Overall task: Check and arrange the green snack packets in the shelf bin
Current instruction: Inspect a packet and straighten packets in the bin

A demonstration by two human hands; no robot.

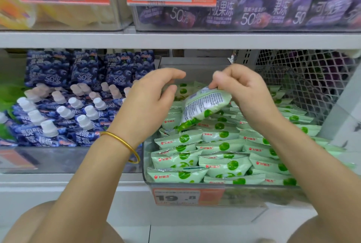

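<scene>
- Your right hand [244,90] pinches one green packet [203,108] by its top edge, thumb and fingers clamped on it. Its printed back faces you, and it hangs above the pile.
- Your left hand [154,96] hovers just beside it, fingers loosely curled and apart, holding nothing.
- The other green packets [224,162] lie in the clear bin [146,164]; the front rows look fairly neat, while those further back lie jumbled.
- Checking looks under way: this packet needs returning, and the back wants tidying.
</scene>
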